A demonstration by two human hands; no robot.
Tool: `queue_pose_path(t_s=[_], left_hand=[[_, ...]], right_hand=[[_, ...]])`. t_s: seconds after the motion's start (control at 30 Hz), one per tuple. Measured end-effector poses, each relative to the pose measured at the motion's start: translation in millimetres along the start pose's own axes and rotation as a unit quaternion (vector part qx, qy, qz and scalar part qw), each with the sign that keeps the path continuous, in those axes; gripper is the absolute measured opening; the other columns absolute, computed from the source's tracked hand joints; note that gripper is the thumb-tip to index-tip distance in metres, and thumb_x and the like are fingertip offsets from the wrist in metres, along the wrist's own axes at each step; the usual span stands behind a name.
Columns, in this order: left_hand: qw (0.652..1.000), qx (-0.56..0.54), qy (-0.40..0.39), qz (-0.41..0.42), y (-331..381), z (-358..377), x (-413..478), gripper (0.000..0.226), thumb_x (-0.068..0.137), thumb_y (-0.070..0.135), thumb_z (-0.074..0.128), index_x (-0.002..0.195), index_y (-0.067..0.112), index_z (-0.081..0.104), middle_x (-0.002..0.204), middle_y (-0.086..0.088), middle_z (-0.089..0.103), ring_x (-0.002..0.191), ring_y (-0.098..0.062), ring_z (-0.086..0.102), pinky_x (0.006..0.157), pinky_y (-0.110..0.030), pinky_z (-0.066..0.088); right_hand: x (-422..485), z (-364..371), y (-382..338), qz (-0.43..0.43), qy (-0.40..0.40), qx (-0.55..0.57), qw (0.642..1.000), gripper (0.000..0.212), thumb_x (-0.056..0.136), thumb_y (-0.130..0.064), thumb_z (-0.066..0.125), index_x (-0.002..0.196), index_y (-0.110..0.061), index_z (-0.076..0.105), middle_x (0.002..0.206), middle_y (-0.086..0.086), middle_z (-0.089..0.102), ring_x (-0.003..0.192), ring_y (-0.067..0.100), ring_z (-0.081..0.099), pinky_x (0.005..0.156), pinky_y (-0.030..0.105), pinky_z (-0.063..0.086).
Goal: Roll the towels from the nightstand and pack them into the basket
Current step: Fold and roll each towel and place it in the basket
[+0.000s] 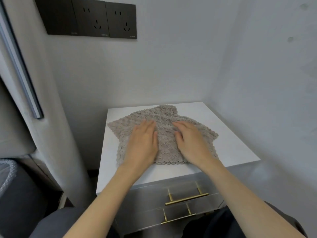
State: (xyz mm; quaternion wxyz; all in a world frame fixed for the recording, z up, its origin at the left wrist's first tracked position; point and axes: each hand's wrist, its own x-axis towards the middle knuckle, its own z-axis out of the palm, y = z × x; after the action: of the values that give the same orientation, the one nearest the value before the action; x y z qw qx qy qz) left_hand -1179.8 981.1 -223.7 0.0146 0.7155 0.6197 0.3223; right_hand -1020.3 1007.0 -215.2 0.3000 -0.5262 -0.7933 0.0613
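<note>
Pressing down with both palms, I have the beige towel (164, 134) spread out on the white top of the nightstand (231, 145). My left hand (142, 143) lies flat on the cloth's left half, fingers together and extended, gripping nothing. Just beside it, my right hand (190, 143) rests on the right half, fingers loosely spread, also holding nothing. The towel's far corner is bunched up. Below the top, two drawers carry brass handles (187, 197).
</note>
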Motion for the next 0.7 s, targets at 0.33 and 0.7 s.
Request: queue_pose_path(t_s=[0.33, 0.7], left_hand=[[0.986, 0.099, -0.122, -0.052, -7, 31, -4, 0.054, 0.102, 0.036, 0.011, 0.152, 0.018, 0.006, 0.16, 0.005, 0.003, 0.146, -0.01, -0.003, 0.116, -0.032, -0.01], [0.973, 0.085, -0.144, -0.157, -38, 12, -6, 0.06, 0.101, 0.043, 0.01, 0.152, 0.014, -0.002, 0.16, -0.003, -0.007, 0.146, -0.017, -0.01, 0.117, -0.039, -0.008]], right_hand=[[1, 31, 15, 0.03, -0.169, -0.116, 0.978, 0.051, 0.103, -0.043, 0.008, 0.153, -0.033, 0.004, 0.161, -0.008, 0.0, 0.148, 0.013, -0.006, 0.116, 0.035, -0.01], [-15, -5, 56, 0.186, -0.188, -0.098, 0.959, 0.055, 0.102, -0.046, 0.015, 0.153, -0.033, -0.001, 0.161, 0.006, -0.01, 0.147, 0.03, -0.009, 0.119, 0.043, -0.002]])
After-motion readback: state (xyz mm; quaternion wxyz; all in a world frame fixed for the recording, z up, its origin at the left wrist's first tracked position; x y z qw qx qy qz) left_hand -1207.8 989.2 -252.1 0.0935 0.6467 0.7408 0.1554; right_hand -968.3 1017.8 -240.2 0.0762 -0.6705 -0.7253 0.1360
